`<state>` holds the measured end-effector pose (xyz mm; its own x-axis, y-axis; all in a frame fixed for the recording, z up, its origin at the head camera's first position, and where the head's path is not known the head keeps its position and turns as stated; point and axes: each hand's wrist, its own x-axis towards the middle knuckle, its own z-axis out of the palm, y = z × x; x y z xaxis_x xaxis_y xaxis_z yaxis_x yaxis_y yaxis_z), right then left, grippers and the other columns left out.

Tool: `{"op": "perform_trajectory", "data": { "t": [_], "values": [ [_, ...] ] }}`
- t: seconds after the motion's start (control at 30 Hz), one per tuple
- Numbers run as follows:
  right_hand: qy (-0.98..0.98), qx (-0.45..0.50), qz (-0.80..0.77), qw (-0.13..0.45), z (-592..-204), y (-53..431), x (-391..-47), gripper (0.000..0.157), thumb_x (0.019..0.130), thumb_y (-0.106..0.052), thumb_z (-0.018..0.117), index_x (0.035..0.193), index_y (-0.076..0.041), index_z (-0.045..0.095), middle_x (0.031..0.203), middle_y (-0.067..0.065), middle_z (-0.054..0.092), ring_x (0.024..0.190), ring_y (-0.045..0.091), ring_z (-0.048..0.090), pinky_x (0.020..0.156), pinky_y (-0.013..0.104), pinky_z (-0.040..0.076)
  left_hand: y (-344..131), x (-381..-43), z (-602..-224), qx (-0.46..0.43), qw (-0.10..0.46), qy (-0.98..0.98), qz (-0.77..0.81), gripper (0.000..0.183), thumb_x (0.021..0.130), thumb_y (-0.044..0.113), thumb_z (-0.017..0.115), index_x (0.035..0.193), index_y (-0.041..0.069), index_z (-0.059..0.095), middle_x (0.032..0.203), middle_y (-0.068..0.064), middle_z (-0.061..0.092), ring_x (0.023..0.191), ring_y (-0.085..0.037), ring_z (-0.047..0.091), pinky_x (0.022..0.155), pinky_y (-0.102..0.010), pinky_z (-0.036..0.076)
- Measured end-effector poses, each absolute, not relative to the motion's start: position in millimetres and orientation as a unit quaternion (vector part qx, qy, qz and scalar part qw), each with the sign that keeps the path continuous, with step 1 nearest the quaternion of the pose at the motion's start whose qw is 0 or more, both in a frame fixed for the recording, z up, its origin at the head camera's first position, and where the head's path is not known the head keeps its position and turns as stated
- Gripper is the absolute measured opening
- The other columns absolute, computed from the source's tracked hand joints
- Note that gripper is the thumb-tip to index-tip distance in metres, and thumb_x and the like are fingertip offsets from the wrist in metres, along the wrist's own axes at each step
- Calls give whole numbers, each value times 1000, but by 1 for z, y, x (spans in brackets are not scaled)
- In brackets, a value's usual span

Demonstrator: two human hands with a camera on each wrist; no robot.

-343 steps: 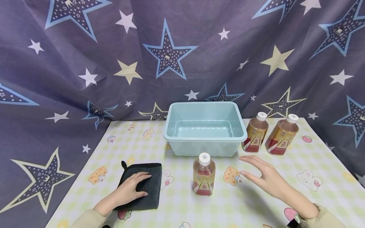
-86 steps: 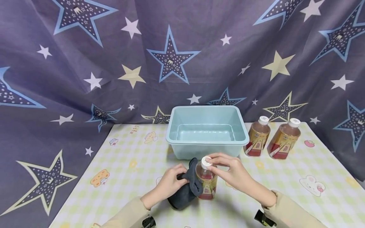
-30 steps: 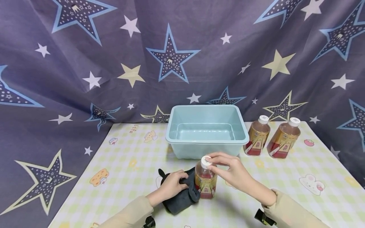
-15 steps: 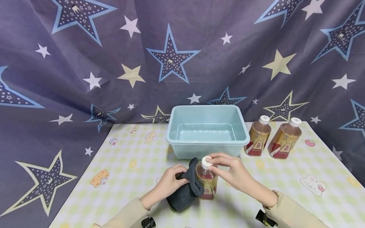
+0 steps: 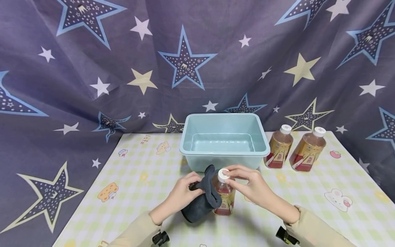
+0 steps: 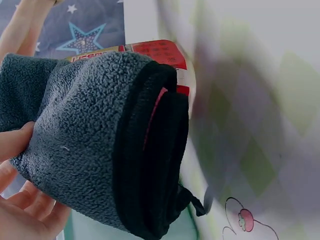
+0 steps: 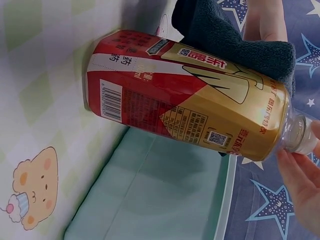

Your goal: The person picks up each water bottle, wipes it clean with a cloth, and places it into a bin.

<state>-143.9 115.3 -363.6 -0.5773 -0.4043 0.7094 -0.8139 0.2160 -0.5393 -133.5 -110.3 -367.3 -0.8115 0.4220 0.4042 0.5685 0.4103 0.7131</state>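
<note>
A dark grey cloth (image 5: pixel 199 206), folded and bunched, is gripped by my left hand (image 5: pixel 182 192). It presses against the left side of a drink bottle (image 5: pixel 225 202) with a white cap and a red and gold label. Thumb and fingers of my right hand (image 5: pixel 251 183) pinch the cap, and the bottle stands upright on the table. Black edging and a small loop show on the cloth (image 6: pixel 90 125) in the left wrist view. In the right wrist view the label faces the camera on the bottle (image 7: pixel 185 95), with the cloth along its far side.
Behind the bottle stands a light blue plastic basin (image 5: pixel 225 161) with nothing in it. Two similar capped bottles, one nearer the basin (image 5: pixel 278 147) and one farther right (image 5: pixel 307 151), stand beside it. A checked tablecloth (image 5: pixel 135 199) covers the table, and a starry curtain (image 5: pixel 117 44) hangs behind.
Earlier the cloth lay flat under my left hand and my right hand was off the bottle. Lately the cloth has shifted up and down along the bottle's side, now slightly higher; the bottle stays put.
</note>
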Motion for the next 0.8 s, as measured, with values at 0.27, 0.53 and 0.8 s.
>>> {"op": "perform_trajectory", "data": {
  "t": [0.27, 0.53, 0.8],
  "values": [
    [-762, 390, 481, 193, -365, 117, -144, 21, 71, 5, 67, 89, -5, 66, 99, 10, 62, 89, 15, 60, 73, 22, 48, -113, -149, -401, -293, 88, -836, -456, 17, 68, -5, 67, 77, 9, 60, 83, 2, 56, 75, -12, 49, 66, -24, 41],
    [-762, 386, 485, 187, -365, 116, -144, 20, 72, 5, 67, 89, -5, 66, 99, 10, 62, 90, 15, 60, 73, 23, 48, -114, -151, -411, -287, 73, -841, -454, 16, 67, -3, 67, 75, 9, 60, 79, 5, 55, 74, -8, 49, 67, -23, 42],
    [-763, 385, 485, 187, -366, 116, -144, 21, 71, 6, 67, 90, -5, 66, 99, 9, 62, 90, 15, 60, 73, 22, 48, -114, -152, -420, -279, 60, -856, -432, 14, 69, 0, 67, 77, 10, 61, 81, 6, 56, 76, -8, 51, 69, -24, 42]
  ]
}}
